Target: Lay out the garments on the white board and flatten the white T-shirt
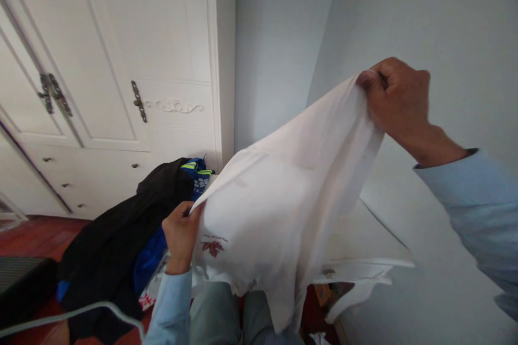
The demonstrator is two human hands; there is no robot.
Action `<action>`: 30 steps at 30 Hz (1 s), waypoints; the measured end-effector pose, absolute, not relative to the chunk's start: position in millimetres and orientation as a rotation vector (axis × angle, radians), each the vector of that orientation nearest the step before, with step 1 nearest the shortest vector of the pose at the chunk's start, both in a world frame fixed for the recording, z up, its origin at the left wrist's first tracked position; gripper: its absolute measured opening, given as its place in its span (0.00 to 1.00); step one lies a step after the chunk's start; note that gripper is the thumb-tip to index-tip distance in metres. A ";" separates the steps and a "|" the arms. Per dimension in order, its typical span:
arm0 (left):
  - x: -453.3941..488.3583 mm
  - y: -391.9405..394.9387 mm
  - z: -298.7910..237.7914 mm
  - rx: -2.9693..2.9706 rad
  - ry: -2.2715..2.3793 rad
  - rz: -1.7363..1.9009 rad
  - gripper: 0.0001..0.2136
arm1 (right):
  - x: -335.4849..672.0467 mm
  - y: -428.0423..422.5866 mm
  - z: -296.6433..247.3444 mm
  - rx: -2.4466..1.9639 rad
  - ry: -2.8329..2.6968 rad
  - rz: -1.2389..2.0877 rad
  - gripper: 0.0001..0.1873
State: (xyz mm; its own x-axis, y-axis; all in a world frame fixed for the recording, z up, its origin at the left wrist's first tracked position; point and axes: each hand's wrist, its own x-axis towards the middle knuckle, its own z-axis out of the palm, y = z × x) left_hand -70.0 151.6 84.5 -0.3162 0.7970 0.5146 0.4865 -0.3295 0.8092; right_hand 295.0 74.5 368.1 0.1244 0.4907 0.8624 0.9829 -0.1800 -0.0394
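A white shirt (259, 210) hangs stretched between my two hands, with a dark red maple leaf print and small lettering near its lower left. My left hand (180, 234) is closed on one edge, low and left of centre. Higher up on the right, my right hand (399, 99) pinches the opposite end of the cloth. The fabric slopes down from right to left, and its loose lower part drapes over my legs. Behind the cloth, part of a white table (364, 237) is covered from sight.
Left of the shirt lies a heap of black clothing (121, 226) with blue garments (151, 253). A white wardrobe (178, 27) with dark metal handles stands behind. A grey-blue wall (453, 27) rises at the right. A pale curved bar (93, 306) crosses the lower left.
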 end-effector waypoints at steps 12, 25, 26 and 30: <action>-59.8 221.9 172.0 1.570 1.461 2.232 0.11 | 343.4 57.7 349.8 -1.905 -1.395 -0.775 0.19; 41.9 301.3 259.2 2.415 1.577 1.560 0.14 | 444.6 48.7 226.7 -1.719 -0.842 0.253 0.10; 52.6 311.5 248.9 2.482 1.594 1.368 0.15 | 453.0 54.1 213.4 -1.750 -0.851 0.259 0.12; 85.3 332.3 183.7 2.574 1.688 0.785 0.18 | 480.1 80.5 152.4 -2.067 -0.932 0.197 0.14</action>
